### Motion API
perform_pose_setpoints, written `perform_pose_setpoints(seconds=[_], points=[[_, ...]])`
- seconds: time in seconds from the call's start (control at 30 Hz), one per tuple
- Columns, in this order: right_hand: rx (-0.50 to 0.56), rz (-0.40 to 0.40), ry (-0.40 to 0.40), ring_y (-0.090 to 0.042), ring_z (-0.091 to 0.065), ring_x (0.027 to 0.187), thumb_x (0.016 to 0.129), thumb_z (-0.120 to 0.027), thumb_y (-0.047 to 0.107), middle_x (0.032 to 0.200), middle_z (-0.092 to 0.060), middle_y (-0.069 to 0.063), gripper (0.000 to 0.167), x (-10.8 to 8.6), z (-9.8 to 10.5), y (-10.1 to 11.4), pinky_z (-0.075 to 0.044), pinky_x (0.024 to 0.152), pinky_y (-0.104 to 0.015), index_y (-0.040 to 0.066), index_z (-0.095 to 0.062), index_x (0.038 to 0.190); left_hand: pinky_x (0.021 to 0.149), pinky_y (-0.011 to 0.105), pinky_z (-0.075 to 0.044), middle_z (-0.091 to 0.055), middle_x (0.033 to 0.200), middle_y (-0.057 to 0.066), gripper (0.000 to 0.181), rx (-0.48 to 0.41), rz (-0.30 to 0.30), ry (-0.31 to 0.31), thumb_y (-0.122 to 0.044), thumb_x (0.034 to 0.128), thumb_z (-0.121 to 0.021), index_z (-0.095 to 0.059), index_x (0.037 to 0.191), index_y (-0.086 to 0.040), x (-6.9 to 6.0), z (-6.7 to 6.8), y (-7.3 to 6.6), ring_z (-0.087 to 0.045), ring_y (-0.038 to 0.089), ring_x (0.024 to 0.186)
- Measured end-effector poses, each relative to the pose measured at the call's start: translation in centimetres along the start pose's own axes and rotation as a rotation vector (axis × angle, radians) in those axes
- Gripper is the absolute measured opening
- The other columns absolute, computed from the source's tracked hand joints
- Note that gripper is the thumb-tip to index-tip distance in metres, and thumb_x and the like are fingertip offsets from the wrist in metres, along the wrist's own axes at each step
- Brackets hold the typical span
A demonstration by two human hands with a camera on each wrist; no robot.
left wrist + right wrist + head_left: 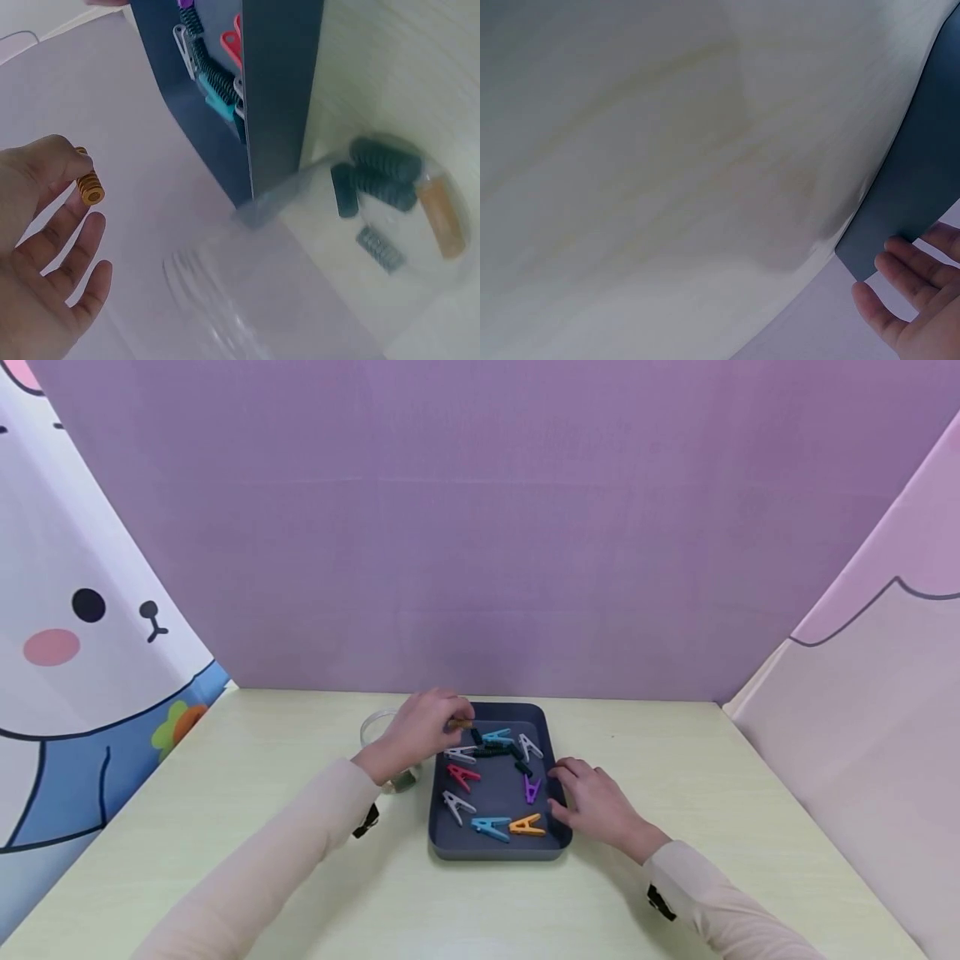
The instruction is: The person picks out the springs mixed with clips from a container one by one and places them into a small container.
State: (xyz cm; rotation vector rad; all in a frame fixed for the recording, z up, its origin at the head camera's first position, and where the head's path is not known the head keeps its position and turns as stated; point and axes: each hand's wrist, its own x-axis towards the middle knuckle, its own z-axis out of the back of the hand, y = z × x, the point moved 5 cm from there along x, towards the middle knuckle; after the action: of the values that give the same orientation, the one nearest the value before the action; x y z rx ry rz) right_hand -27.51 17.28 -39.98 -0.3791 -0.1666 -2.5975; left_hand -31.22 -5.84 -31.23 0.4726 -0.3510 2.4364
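Note:
My left hand (423,731) pinches a small orange-yellow coil spring (90,187) between thumb and index finger, above the far left part of a dark grey tray (498,853); the other fingers are spread loosely. Several dark green springs (491,750) lie in the tray among plastic clothespins, such as a red clothespin (462,776) and a purple clothespin (532,789). Under my left wrist stands a clear jar (372,722), partly hidden; dark springs (386,161) and an orange spring (441,217) are inside. Fingers of my right hand (600,802) rest against the tray's right side.
Pale wood-look table (337,893) surrounds the tray and jar. A purple cloth (480,527) hangs behind the table, with printed cloths on both sides. Light blue, grey and orange clothespins (527,825) also lie in the tray.

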Motion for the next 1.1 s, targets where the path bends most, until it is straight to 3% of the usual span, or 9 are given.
perform_pose_setpoints(seconds=[0.4,0.63,1.1], points=[[-0.006,0.001,-0.005,-0.024,-0.054,0.109,0.078,-0.066,0.036,0.117,-0.057,-0.009,0.043,0.1,0.0,0.0,-0.047,0.083,-0.043,0.007,-0.061,0.109,0.077,0.039,-0.046,-0.067,0.087,-0.002,0.019,0.009,0.062,-0.082,-0.013,0.0766,-0.068,-0.067,0.095,-0.015,-2.7,2.1,3.2,-0.059,0.018,0.084],[-0.008,-0.013,0.01,-0.024,-0.053,0.11,0.079,-0.066,0.037,0.118,-0.056,-0.009,0.043,0.0,0.0,0.0,-0.047,0.085,-0.044,0.007,-0.06,0.109,0.073,0.041,-0.045,-0.067,0.082,-0.002,0.019,0.033,0.078,-0.148,-0.012,0.073,-0.071,-0.067,0.092,-0.015,-4.0,2.6,4.9,-0.06,0.02,0.082],[-0.006,-0.009,0.013,-0.024,-0.053,0.11,0.079,-0.065,0.036,0.118,-0.056,-0.01,0.043,0.0,0.1,0.1,-0.047,0.085,-0.044,0.007,-0.06,0.11,0.072,0.043,-0.041,-0.067,0.083,-0.003,0.02,0.05,0.194,-0.072,-0.012,0.0741,-0.068,-0.067,0.094,-0.015,-5.2,1.5,6.8,-0.057,0.023,0.085]])
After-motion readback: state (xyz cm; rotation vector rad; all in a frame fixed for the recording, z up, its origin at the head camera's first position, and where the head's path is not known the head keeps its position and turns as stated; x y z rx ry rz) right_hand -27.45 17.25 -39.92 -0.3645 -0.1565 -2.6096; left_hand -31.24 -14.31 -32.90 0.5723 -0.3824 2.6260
